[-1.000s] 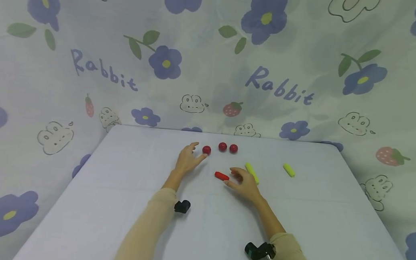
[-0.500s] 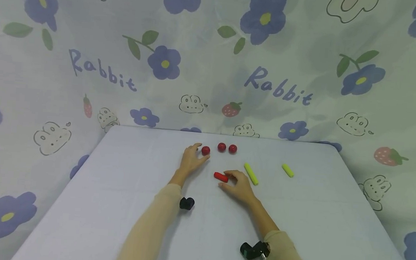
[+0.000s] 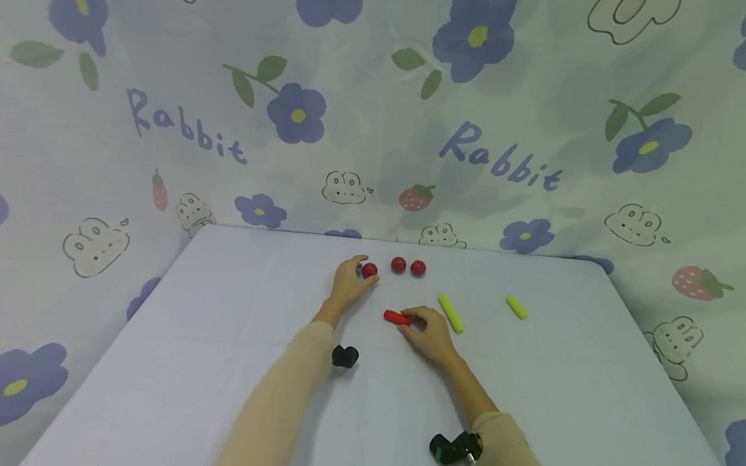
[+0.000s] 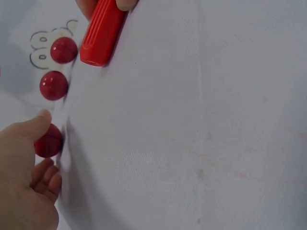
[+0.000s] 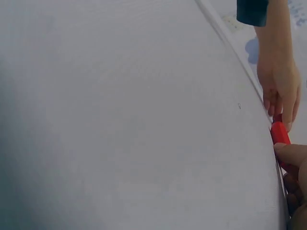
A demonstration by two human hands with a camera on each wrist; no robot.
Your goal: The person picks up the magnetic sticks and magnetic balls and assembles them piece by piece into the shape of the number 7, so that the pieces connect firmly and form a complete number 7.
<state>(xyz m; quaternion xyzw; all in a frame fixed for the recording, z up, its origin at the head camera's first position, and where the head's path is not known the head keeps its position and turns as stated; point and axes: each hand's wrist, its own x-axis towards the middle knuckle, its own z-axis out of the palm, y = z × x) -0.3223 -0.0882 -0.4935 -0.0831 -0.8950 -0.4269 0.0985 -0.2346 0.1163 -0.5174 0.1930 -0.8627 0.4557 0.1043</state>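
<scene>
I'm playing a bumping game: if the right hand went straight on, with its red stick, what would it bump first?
Probably the left hand: in the head view, the right hand and its red stick point toward it. Heights are hard to judge, though.

Both close wrist views share the red stick (image 4: 102,34).

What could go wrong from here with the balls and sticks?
The left hand curves around one red ball, which might slip out and roll. It could then bump the two other red balls near the far edge of the table. The right hand holds the red stick near one end, so the stick might swivel.
</scene>
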